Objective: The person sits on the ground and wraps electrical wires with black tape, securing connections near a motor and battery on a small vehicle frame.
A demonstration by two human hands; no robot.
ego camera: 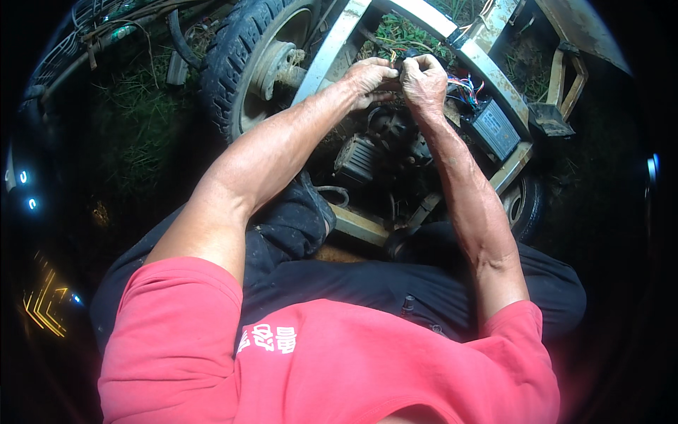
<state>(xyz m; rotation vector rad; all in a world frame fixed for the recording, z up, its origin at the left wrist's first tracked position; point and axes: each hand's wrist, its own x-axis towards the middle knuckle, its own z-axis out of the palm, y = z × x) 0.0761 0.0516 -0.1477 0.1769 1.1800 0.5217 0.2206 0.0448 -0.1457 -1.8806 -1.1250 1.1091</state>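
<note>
My left hand (371, 79) and my right hand (425, 82) meet above a vehicle's bare metal frame. The left thumb and forefinger pinch thin wires (393, 55), some of them yellow, which stick up beside the fingertips. My right hand is closed at the same bundle, thumb against forefinger; its fingers hide most of what they grip. A small black part (411, 53) shows just behind the right fingers. Right of that hand, a finned metal controller box (495, 129) lies against the frame, with a bunch of coloured wires (469, 88) at its upper end.
A knobbly-treaded tyre (225, 69) stands to the left of the pale frame rail (332, 50). Below my hands sits a finned metal housing (357, 158) among dark machinery. Another wheel (522, 206) is at right. A wire basket (100, 18) is at upper left. Grass (140, 124) surrounds the frame.
</note>
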